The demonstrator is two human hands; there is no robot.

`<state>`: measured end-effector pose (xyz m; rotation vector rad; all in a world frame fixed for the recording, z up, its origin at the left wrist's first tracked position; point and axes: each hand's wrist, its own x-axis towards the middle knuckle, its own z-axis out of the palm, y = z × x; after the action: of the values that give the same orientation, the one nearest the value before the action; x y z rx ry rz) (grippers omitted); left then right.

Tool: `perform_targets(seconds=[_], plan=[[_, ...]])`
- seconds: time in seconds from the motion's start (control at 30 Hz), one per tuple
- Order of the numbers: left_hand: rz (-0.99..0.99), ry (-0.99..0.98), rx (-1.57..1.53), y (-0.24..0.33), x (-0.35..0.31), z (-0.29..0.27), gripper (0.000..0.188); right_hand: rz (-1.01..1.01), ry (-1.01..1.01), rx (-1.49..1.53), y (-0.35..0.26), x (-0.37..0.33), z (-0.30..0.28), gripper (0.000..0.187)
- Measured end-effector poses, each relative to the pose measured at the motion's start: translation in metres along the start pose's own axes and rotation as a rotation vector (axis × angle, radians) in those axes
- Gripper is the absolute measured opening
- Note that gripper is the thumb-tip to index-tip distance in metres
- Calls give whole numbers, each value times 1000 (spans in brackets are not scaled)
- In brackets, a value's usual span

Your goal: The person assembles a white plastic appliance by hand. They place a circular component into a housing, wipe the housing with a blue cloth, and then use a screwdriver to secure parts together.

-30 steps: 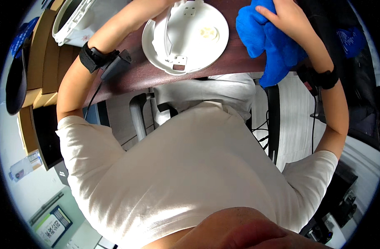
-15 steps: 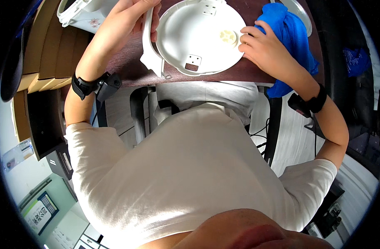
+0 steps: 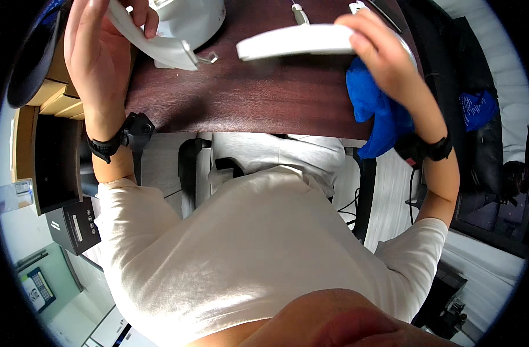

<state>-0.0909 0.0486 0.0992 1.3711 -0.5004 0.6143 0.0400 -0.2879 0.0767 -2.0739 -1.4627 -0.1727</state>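
My left hand [image 3: 99,55] is closed around a white curved plastic handle [image 3: 154,47], raised above the left part of the desk. A small bent metal piece [image 3: 207,58] sticks out of the handle's lower end. On the right, my right hand [image 3: 386,52] grips one end of a white round plastic lid [image 3: 296,43], tilted so that only its edge shows. The handle and the lid are apart. Below my right hand a crumpled blue cloth [image 3: 377,107] hangs over the desk's front edge.
Behind the handle stands a white rounded container [image 3: 192,20] on the dark reddish-brown desk [image 3: 247,107]. A thin tool with a white grip [image 3: 300,14] lies at the far side. Cardboard boxes [image 3: 51,95] are stacked at the left.
Both hands have moved apart from each other, the left one leftward with the handle. The lid, flat beside the handle before, is now lifted and turned edge-on in my right hand.
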Motion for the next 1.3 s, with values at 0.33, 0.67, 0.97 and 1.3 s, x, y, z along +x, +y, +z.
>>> perform_targets(seconds=[0.33,0.67,0.97,1.3], plan=[[-181,-213,319,-10,-12,37,63,801,-369,645,21,112,-24,21],[-98,-556,166,-56,10,46,60,852,-649,795,91,119,53,23],[-149,-712,457,-85,7,54,57,494,-548,822,157,92,120,32],[-205,-740,449,-79,5,45,50,562,-453,486,107,81,84,36]])
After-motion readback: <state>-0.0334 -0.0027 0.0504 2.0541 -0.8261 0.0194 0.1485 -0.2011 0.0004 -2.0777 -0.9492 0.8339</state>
